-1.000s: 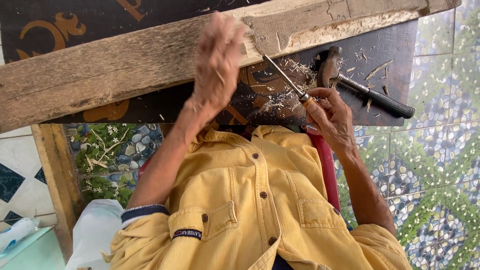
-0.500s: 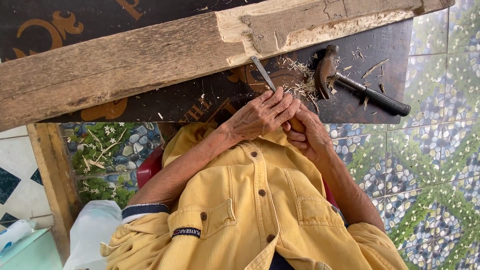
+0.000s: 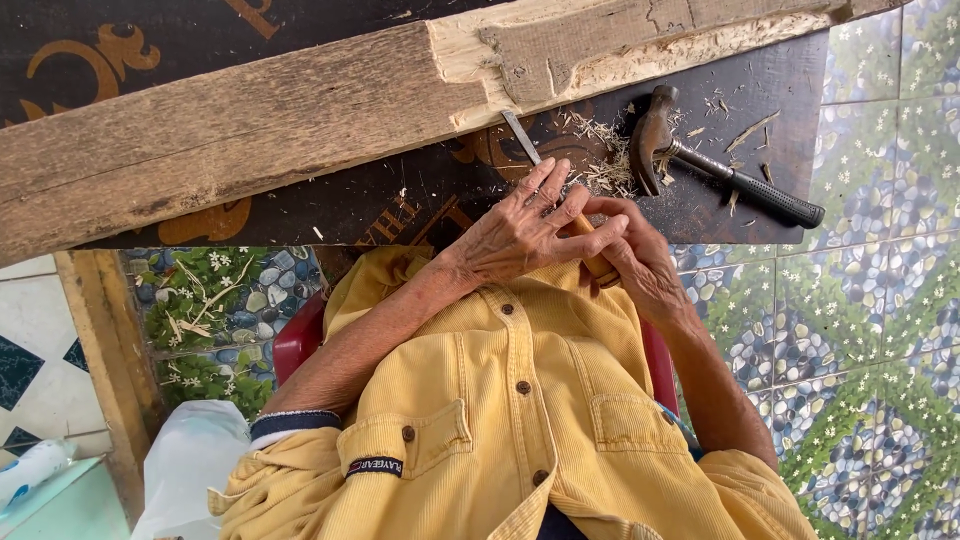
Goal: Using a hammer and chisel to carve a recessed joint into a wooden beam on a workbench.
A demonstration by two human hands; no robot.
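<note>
Both hands are gripping a chisel (image 3: 530, 150) over the dark worktop (image 3: 300, 215). The left hand (image 3: 520, 230) is lying closed across the wooden handle, while the right hand (image 3: 640, 255) is clasping it from beneath, as far as the overlap shows. The metal blade is pointing at the notch in the weathered wooden beam (image 3: 250, 130). A claw hammer (image 3: 720, 170) is lying just beside the hands among wood shavings (image 3: 600, 165).
</note>
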